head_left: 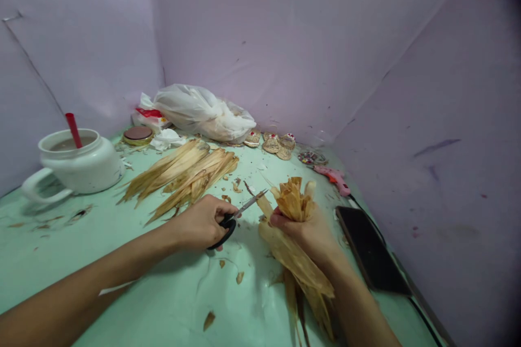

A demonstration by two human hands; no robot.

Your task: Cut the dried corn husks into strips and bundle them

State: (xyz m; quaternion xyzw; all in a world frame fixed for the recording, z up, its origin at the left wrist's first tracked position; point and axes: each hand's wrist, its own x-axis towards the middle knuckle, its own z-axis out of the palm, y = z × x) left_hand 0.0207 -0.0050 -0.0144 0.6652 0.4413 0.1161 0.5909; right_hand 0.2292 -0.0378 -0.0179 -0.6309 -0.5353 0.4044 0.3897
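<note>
My left hand (pixel 207 222) grips a pair of scissors (pixel 246 207) by its black handles. The metal blades point up and right, toward the bundle. In my right hand (pixel 311 230) is a bunch of dried corn husks (pixel 293 200), fingers wrapped around it. Trimmed, ruffled ends stick up above the fist, while long husk strips hang below toward the table's near side. One strip lies close to the scissor tips; whether they touch I cannot tell. Two heaps of loose dried husks (pixel 171 171) lie past my left hand.
A white mug-shaped pot (pixel 87 165) with a red stick stands at left. Along the back are a knotted plastic bag (pixel 203 111), a round tin (pixel 138 134) and small woven ornaments (pixel 279 143). A pink glue gun (pixel 334 178) and black phone (pixel 372 249) lie at right. Husk scraps dot the green table.
</note>
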